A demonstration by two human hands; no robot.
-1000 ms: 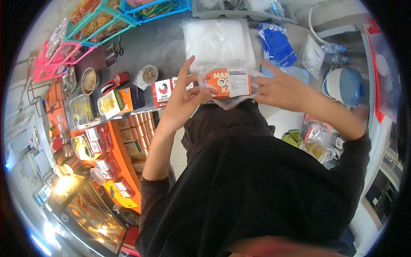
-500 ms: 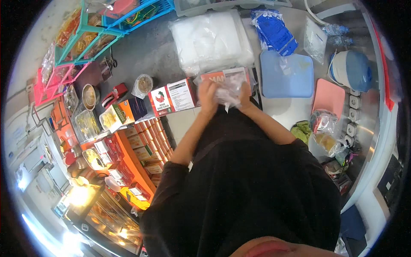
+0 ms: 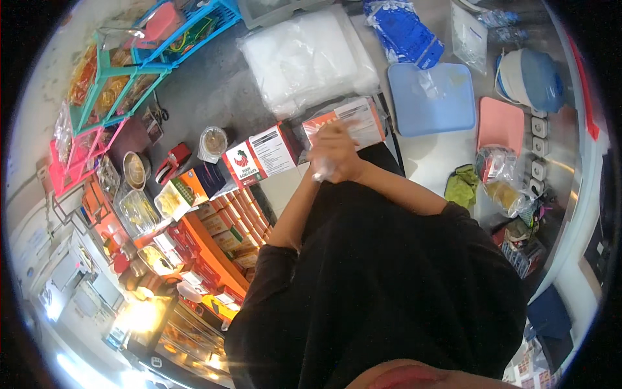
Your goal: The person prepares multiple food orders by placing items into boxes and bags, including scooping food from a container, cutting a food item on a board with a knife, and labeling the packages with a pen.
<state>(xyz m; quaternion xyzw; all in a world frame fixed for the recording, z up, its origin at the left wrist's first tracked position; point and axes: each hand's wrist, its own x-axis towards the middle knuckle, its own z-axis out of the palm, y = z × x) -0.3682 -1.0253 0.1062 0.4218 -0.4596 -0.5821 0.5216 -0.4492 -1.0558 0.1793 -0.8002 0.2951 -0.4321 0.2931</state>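
My two hands are together over the near edge of an orange and white box (image 3: 364, 117) wrapped in a clear plastic bag (image 3: 324, 171). The loose end of the bag is bunched between them, and a crumpled bit pokes out below. My left hand (image 3: 317, 160) is closed at this bunch, partly hidden by the other hand. My right hand (image 3: 339, 150) is wrapped over it, its fingers a little blurred. Just left of the bagged box is a red and white carton (image 3: 262, 154).
A stack of white plastic bags (image 3: 311, 61) lies beyond my hands. To the right are a blue tray (image 3: 431, 107), a pink board (image 3: 501, 123) and a green cloth (image 3: 461, 186). Leftward stand a lidded round tub (image 3: 213, 141), a red stapler-like tool (image 3: 173, 159) and a teal basket (image 3: 120, 91).
My hands were apart on either side of the loose plastic; now they have come together around it. The view has turned slightly, and more of the box's top shows.
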